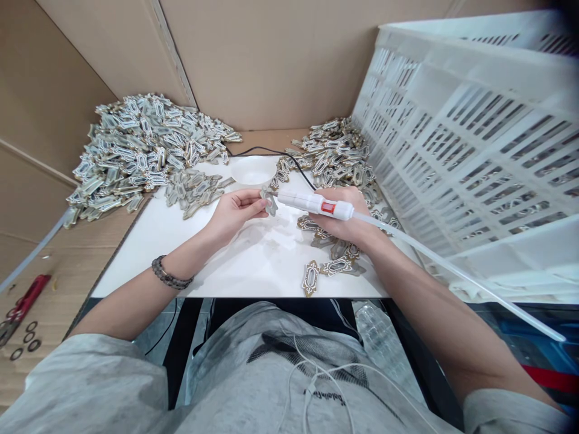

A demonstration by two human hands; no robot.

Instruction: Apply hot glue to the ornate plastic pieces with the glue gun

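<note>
My left hand (235, 212) pinches one small ornate plate (270, 204) between thumb and fingertips, over the white board (253, 265). My right hand (346, 208) is wrapped round a white hot glue gun (312, 202) with a red window. Its tip meets or nearly meets the plate; actual contact I cannot make out. From the back of the gun a long translucent glue stick (461, 277) runs out over my right forearm. Close to my right hand lie several loose plates (310, 278) with white scroll patterns. A shallow white dish (252, 171) stands just beyond my hands.
A big heap of similar plates (136, 144) rises at the back left, a smaller heap (337, 150) at the back right. A slatted white crate (479, 138) walls off the right side. Cardboard (280, 66) closes the back. A black cord (266, 148) crosses behind the dish. Red-handled pliers (28, 298) lie left.
</note>
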